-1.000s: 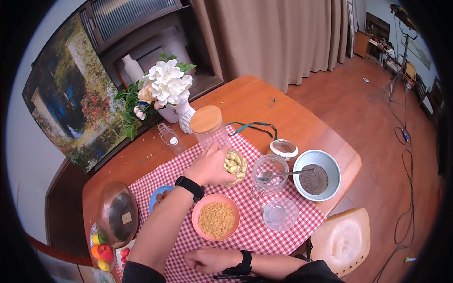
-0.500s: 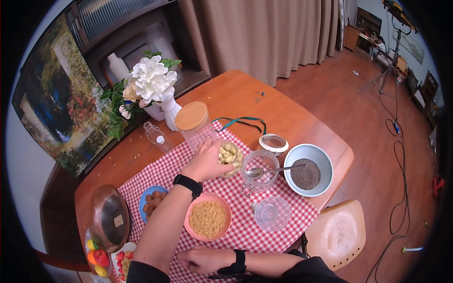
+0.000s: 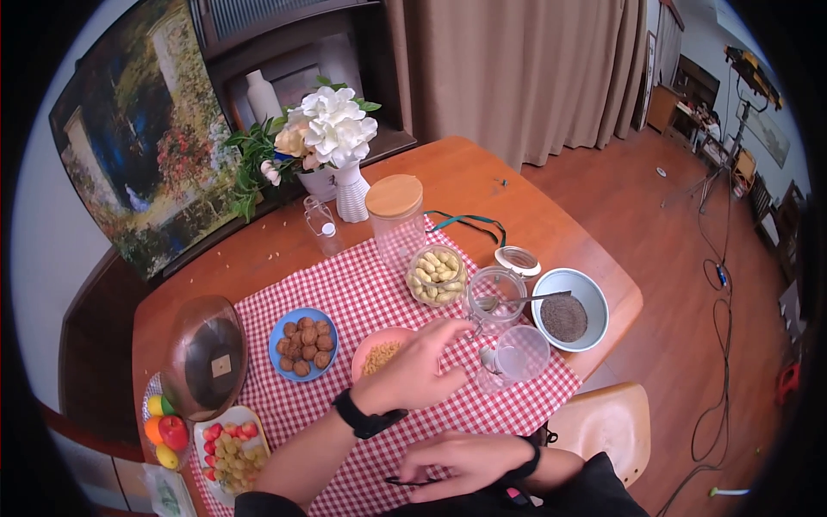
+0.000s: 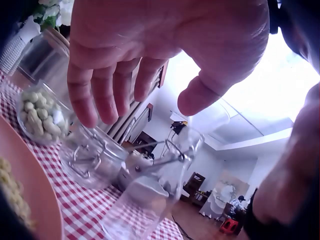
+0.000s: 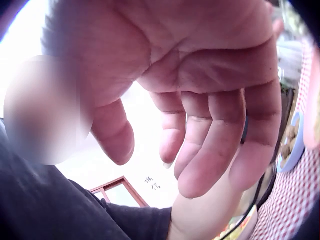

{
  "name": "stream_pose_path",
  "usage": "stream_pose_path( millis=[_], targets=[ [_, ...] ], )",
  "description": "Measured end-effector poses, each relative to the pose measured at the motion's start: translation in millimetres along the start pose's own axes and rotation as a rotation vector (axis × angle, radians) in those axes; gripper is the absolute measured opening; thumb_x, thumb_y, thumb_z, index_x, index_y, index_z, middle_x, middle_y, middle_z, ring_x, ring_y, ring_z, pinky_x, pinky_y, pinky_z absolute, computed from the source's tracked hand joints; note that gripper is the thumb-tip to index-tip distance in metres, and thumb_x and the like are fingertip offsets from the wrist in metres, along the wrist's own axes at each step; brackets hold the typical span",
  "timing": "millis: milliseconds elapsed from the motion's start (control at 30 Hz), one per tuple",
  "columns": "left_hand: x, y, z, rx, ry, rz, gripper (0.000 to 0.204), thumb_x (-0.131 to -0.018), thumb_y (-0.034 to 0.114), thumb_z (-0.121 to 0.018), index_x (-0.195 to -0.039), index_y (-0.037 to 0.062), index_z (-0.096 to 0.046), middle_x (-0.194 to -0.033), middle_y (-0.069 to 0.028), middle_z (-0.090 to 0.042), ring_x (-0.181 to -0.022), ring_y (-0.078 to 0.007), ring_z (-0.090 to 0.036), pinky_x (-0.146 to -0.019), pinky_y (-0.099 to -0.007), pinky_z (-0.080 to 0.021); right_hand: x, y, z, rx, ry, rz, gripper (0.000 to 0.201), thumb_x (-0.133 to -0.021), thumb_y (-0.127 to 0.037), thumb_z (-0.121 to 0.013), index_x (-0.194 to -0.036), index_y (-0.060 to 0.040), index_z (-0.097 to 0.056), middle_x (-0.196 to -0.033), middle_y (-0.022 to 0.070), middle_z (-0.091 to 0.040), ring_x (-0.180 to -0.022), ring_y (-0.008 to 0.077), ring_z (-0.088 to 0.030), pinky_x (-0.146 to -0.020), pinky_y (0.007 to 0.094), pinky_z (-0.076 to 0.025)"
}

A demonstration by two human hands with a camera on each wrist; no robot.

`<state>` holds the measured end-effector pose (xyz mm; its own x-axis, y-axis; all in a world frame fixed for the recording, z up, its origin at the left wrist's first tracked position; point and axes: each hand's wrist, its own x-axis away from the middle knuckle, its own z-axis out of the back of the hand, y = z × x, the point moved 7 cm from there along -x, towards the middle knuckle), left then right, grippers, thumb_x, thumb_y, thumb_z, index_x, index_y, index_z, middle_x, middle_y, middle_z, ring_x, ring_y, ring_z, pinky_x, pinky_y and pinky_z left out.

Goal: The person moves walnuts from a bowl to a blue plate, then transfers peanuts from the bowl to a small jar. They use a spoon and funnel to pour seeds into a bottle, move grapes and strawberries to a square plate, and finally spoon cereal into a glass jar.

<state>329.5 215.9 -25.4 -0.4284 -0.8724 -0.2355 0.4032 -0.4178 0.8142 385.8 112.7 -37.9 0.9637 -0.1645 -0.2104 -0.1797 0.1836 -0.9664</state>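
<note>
White flowers [image 3: 338,127] beside painting [image 3: 142,138]; beige curtain [image 3: 525,77] behind wooden table [image 3: 551,233]; pale chair [image 3: 607,422] alongside.

Head camera: on your head, looking forward and down over the table [image 3: 538,228]; wide enough for your left hand [image 3: 419,369], your right hand [image 3: 469,461] and the floor [image 3: 586,177] beyond.
Left wrist camera: very close beneath your left hand, facing outward past the fingers [image 4: 104,95]; the room leans, with ceiling [image 4: 295,117] at upper right.
Right wrist camera: just as close under your right hand, facing past its fingers towards your dark clothing [image 5: 65,200].
Shared, head and left wrist: peanut jar [image 3: 436,276], pink bowl [image 4: 37,175] and checked cloth [image 3: 487,409], seen from lower at your wrist.
Shared, head and right wrist: blue bowl [image 3: 276,329] and the checked cloth, steeply tilted at the wrist view's right edge.
</note>
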Motion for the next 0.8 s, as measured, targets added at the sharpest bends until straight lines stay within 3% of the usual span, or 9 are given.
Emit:
stream_pose_path(
  millis=[133,267,333,367,433,533,567,667,800],
  targets=[
    [-6,8,-34,0.015,0.091,-0.101,0.063,-0.076,0.026,-0.072,-0.124,-0.0045,-0.044,-0.116,-0.0216,-0.051,-0.107,-0.035,-0.053,-0.093,-0.0399,-0.043,72,-28,45,0.083,0.302,-0.121,0.016,-0.085,-0.013,-0.066,-0.093,-0.0006,-0.061,-0.084,0.0095,-0.063,-0.077,0.0186,-0.063,-0.07,0.0302,-0.051],
    [-13,-3,-57,-0.053,0.112,-0.102,0.066,-0.076,0.034,-0.073,-0.123,-0.0042,-0.046,-0.117,-0.0202,-0.049,-0.111,-0.0344,-0.05,-0.094,-0.0387,-0.041,179,-2,109,0.006,1.01,-0.218,0.006,-0.085,-0.007,-0.064,-0.086,-0.0022,-0.061,-0.083,0.0041,-0.063,-0.075,0.012,-0.06,-0.067,0.028,-0.05],
    [-15,0,-60,-0.039,0.095,-0.109,0.058,-0.078,0.034,-0.071,-0.118,-0.0027,-0.052,-0.116,-0.0189,-0.05,-0.112,-0.0331,-0.049,-0.094,-0.0398,-0.04,239,22,139,0.125,1.3,-0.259,0.013,-0.088,-0.013,-0.062,-0.094,-0.0012,-0.058,-0.086,0.0051,-0.06,-0.073,0.0111,-0.057,-0.061,0.0255,-0.049],
    [-16,-1,-62,0.024,0.058,-0.073,0.051,-0.08,0.033,-0.07,-0.114,-0.0019,-0.055,-0.116,-0.0183,-0.05,-0.112,-0.0334,-0.048,-0.095,-0.0413,-0.04,246,29,147,0.132,1.294,-0.258,0.013,-0.088,-0.013,-0.062,-0.094,-0.0012,-0.058,-0.086,0.0051,-0.06,-0.073,0.0111,-0.057,-0.061,0.0255,-0.049],
    [-16,-3,-65,0.085,0.029,-0.036,0.046,-0.081,0.032,-0.068,-0.111,-0.0012,-0.057,-0.116,-0.0177,-0.05,-0.112,-0.0337,-0.048,-0.095,-0.0428,-0.04,288,33,159,0.254,1.838,-0.344,0.033,-0.089,-0.023,-0.062,-0.109,0.0007,-0.05,-0.09,0.0093,-0.058,-0.071,0.0117,-0.057,-0.055,0.0233,-0.049],
    [-10,0,-68,0.1,0.04,-0.069,0.037,-0.083,0.026,-0.066,-0.107,-0.0007,-0.059,-0.115,-0.017,-0.05,-0.109,-0.0346,-0.047,-0.096,-0.0444,-0.038,291,50,172,0.23,1.897,-0.442,0.051,-0.088,-0.032,-0.063,-0.118,0.0024,-0.041,-0.093,0.0126,-0.055,-0.066,0.0137,-0.059,-0.05,0.023,-0.049],
    [-6,6,-68,0.039,0.055,-0.099,0.036,-0.083,0.025,-0.065,-0.107,-0.0011,-0.058,-0.114,-0.017,-0.051,-0.108,-0.0345,-0.047,-0.096,-0.0441,-0.038,290,58,176,0.229,1.861,-0.528,0.052,-0.089,-0.039,-0.059,-0.118,0.0002,-0.042,-0.081,0.0069,-0.057,-0.056,0.01,-0.057,-0.045,0.0217,-0.049],
    [10,20,-60,0.021,0.05,-0.099,0.034,-0.081,0.021,-0.065,-0.106,-0.0014,-0.058,-0.112,-0.0175,-0.051,-0.108,-0.0338,-0.045,-0.096,-0.0434,-0.037,283,73,184,0.09,1.719,-0.679,0.051,-0.09,-0.04,-0.057,-0.118,0.0005,-0.044,-0.077,0.009,-0.061,-0.052,0.0128,-0.059,-0.042,0.0227,-0.048],
    [44,44,-38,0.081,0.13,-0.156,0.035,-0.082,0.021,-0.065,-0.108,-0.0007,-0.058,-0.112,-0.0164,-0.052,-0.106,-0.0324,-0.046,-0.092,-0.0413,-0.04,274,93,187,-0.139,1.591,-0.538,0.035,-0.095,-0.029,-0.047,-0.112,0.0011,-0.049,-0.076,0.012,-0.063,-0.052,0.0181,-0.062,-0.042,0.0266,-0.052]
  ],
)
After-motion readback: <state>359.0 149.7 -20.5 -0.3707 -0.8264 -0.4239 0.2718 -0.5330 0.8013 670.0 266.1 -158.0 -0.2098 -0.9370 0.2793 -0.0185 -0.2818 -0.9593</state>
